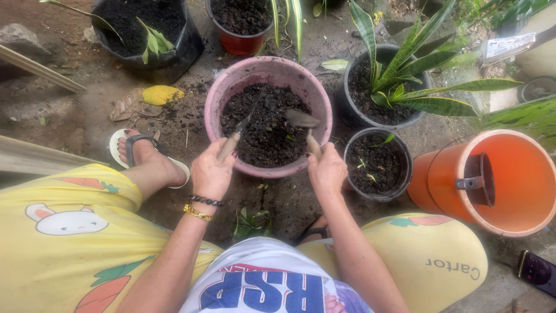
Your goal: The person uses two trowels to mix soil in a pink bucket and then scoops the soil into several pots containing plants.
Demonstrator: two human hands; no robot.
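- Nearest the camera are the person's knees in yellow printed cloth and a white shirt (263, 284) with blue and red lettering; the person squats over the pots.
- The ground (69, 110) is bare, damp earth and concrete, strewn with spilled soil, a yellow leaf (162, 94) and dry leaves. This is outdoors, among potted plants.
- A foot in a sandal (136, 153) rests on the ground at the left.
- The pink pot (268, 116) sits straight ahead, between the hands, partly filled with dark soil.
- The left hand (212, 174), with a dark bead bracelet and a gold one at the wrist, is clamped on the wooden handle of a fork (237, 130) whose tines dig into the soil.
- The right hand (327, 169) is closed on the handle of a trowel (304, 122), its blade lying on the soil.
- A small black pot (377, 165) stands just right of the right hand; behind it a black pot holds a snake plant (417, 81).
- An orange bucket (492, 179) lies tipped on its side at the right.
- A white printed packet (509, 46) lies at the upper right; a dark phone (538, 272) at the lower right corner.
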